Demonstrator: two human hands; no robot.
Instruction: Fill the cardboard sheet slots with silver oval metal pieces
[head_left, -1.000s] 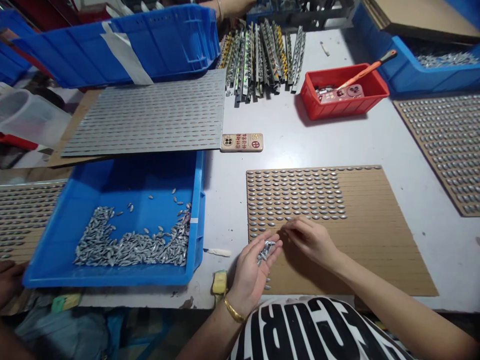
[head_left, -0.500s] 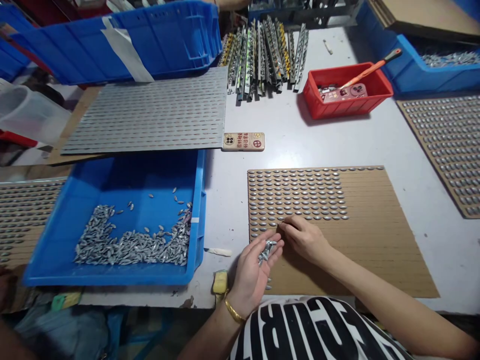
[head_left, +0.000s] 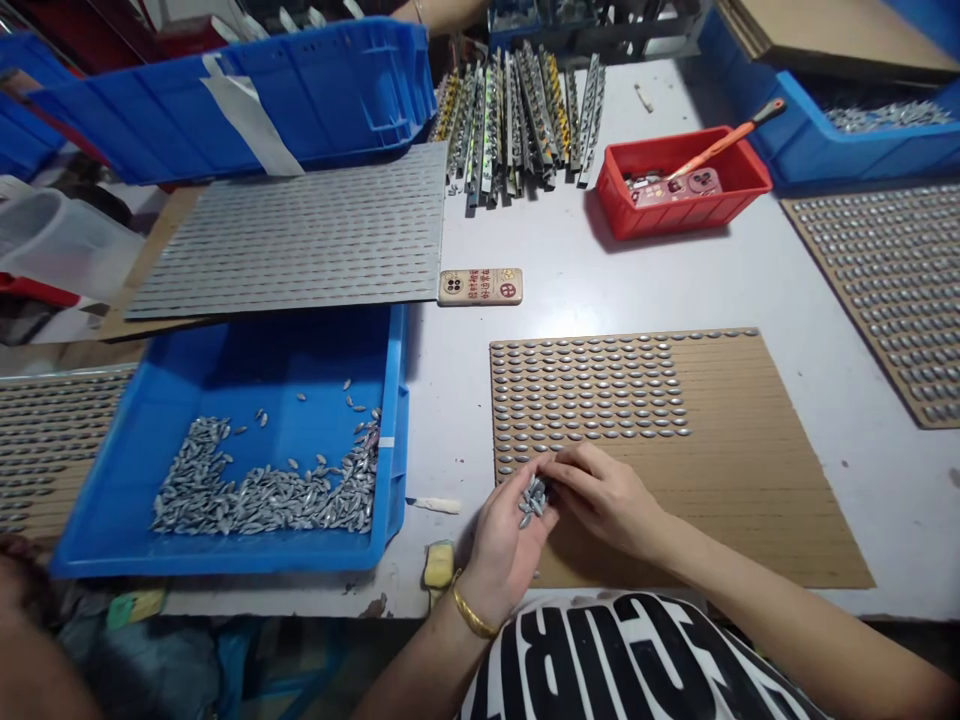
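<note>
the left hand (head_left: 510, 535) was cupped palm up, cradling a clump of metal ovals (head_left: 534, 497). the right hand (head_left: 604, 495) had its fingertips pinched into that clump. the part-filled row on the cardboard sheet (head_left: 750, 500) lay just beyond both hands, its ovals lying long axis left to right, with the right hand nearer. half a second earlier the right fingertips had rested on that row.

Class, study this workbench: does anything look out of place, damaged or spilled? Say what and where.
The blue crate at the back left has white tape across its wall, like a patch. The table edge looks chipped near the left hand, which cups metal pieces.
</note>
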